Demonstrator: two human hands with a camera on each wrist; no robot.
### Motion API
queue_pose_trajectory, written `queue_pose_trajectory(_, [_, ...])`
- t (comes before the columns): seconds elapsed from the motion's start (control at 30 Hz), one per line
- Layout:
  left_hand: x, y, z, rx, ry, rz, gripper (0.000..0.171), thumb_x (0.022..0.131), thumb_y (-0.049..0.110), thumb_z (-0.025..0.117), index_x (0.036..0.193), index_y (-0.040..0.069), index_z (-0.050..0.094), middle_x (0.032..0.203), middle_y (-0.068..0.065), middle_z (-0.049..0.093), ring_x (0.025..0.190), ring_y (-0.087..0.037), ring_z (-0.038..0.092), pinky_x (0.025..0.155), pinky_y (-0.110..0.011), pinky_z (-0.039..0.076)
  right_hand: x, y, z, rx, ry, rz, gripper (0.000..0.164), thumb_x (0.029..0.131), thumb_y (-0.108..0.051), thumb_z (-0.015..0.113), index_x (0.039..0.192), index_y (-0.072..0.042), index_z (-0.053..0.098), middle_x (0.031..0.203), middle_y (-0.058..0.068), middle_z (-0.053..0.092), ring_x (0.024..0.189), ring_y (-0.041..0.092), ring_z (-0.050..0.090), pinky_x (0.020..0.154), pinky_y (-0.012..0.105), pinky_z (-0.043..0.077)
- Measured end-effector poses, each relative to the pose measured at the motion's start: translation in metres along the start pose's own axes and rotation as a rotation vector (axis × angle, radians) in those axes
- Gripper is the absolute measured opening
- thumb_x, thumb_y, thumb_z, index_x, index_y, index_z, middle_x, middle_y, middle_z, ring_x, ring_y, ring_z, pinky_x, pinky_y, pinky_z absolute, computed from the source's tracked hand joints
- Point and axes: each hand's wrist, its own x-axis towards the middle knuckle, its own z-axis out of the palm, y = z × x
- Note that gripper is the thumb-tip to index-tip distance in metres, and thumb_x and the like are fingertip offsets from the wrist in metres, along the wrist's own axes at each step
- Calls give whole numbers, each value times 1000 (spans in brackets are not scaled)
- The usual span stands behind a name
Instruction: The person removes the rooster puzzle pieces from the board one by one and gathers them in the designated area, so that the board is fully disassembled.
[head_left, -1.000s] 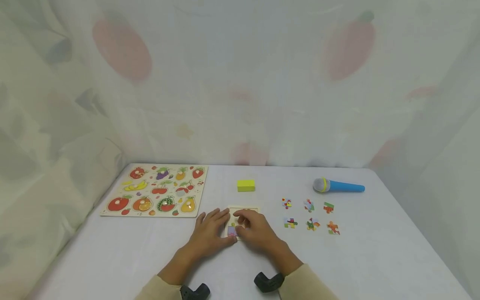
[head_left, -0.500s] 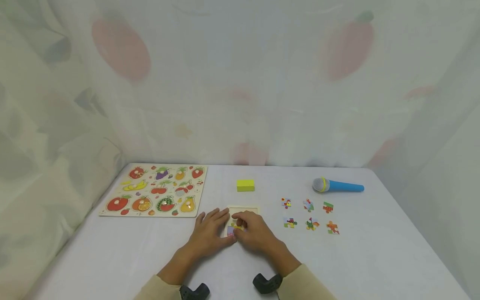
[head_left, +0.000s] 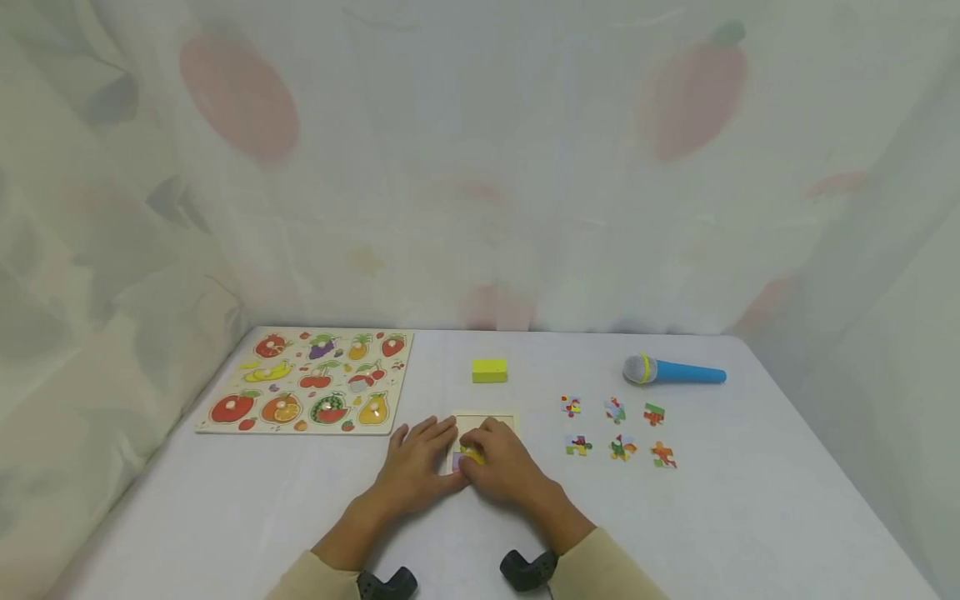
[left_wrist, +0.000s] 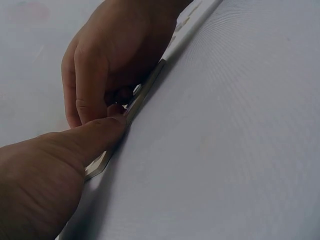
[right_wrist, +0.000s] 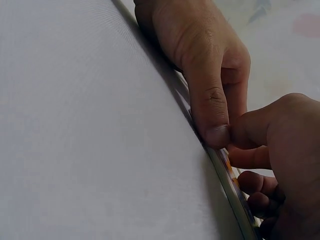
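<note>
A small wooden puzzle frame (head_left: 467, 420) lies on the white table between the two hands. My left hand (head_left: 414, 468) rests flat along its left side, fingers spread, with the thumb (left_wrist: 107, 131) on the near edge. Curled over the frame, my right hand (head_left: 504, 465) pinches a yellow puzzle piece (head_left: 473, 455) between thumb and fingers, close over the board. A purple puzzle piece (head_left: 457, 460) sits in the lower left corner, partly covered by the right thumb. The right hand hides most of the frame's right half.
Several loose puzzle pieces (head_left: 622, 447) lie in two rows on the right. Behind them is a blue toy microphone (head_left: 686, 372). A yellow block (head_left: 489, 372) stands beyond the frame. On the left lies a fruit puzzle board (head_left: 300, 396). White cloth (head_left: 480, 208) hangs behind the table.
My right hand has shifted slightly left over the frame, its fingers drawn closer together. More of the yellow piece shows at its fingertips. The left hand has stayed in place.
</note>
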Motion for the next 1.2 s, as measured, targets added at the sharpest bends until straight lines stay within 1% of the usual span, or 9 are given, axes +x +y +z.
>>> queue_pose_trajectory(0.17, [0, 0, 0, 5, -1, -1, 75, 78, 56, 72, 136, 11, 57, 143, 0, 48, 134, -28, 37, 106, -62, 16, 2, -2, 0, -1, -1, 27, 24, 84, -24, 66, 103, -8, 70, 86, -4, 49, 79, 12, 46, 70, 29, 42])
queue_pose_trajectory(0.3, [0, -1, 1, 1, -3, 1, 75, 78, 55, 72, 136, 10, 57, 143, 0, 48, 134, -28, 37, 105, -63, 16, 3, -3, 1, -1, -9, 53, 24, 84, -25, 66, 102, -9, 67, 87, -5, 50, 80, 11, 46, 72, 30, 43])
queue_pose_trajectory(0.47, [0, -1, 1, -7, -6, 0, 74, 78, 54, 73, 135, 10, 58, 143, 0, 48, 134, -28, 37, 106, -63, 16, 3, -2, 2, 56, -8, 69, 23, 84, -24, 68, 102, -11, 63, 91, -6, 54, 85, 12, 51, 77, 32, 46])
queue_pose_trajectory(0.57, [0, -2, 1, -5, -4, 0, 74, 78, 55, 72, 135, 11, 58, 143, 0, 48, 135, -28, 37, 106, -63, 16, 2, -1, 3, 99, -4, 74, 21, 84, -21, 68, 102, -13, 62, 91, -7, 55, 86, 11, 52, 78, 32, 47])
queue_pose_trajectory(0.7, [0, -2, 1, -7, 3, 6, 73, 79, 56, 71, 135, 12, 58, 143, 0, 49, 135, -28, 37, 105, -62, 16, 2, 1, 2, 145, 4, 74, 22, 83, -17, 69, 104, -15, 63, 87, -10, 55, 83, 11, 51, 75, 30, 46])
queue_pose_trajectory(0.93, [1, -1, 0, -26, 2, 10, 70, 78, 55, 72, 135, 17, 59, 143, 1, 49, 135, -28, 37, 105, -62, 16, 0, 2, 2, 182, 41, 40, 32, 83, -9, 70, 114, -15, 66, 83, -11, 54, 80, 12, 49, 69, 27, 45])
queue_pose_trajectory(1.03, [1, -1, 0, -29, 3, 8, 69, 78, 54, 72, 134, 17, 59, 143, 2, 49, 135, -27, 36, 105, -62, 16, -1, 1, 1, 192, 54, 29, 31, 83, -9, 71, 113, -14, 68, 83, -11, 54, 78, 12, 49, 67, 26, 44])
queue_pose_trajectory(1.2, [1, -1, 0, -31, 5, 8, 66, 79, 52, 72, 133, 14, 60, 143, 1, 49, 134, -28, 37, 105, -62, 15, -1, 2, 1, 204, 62, 3, 24, 83, -8, 71, 106, -15, 71, 79, -13, 54, 74, 11, 48, 63, 25, 42])
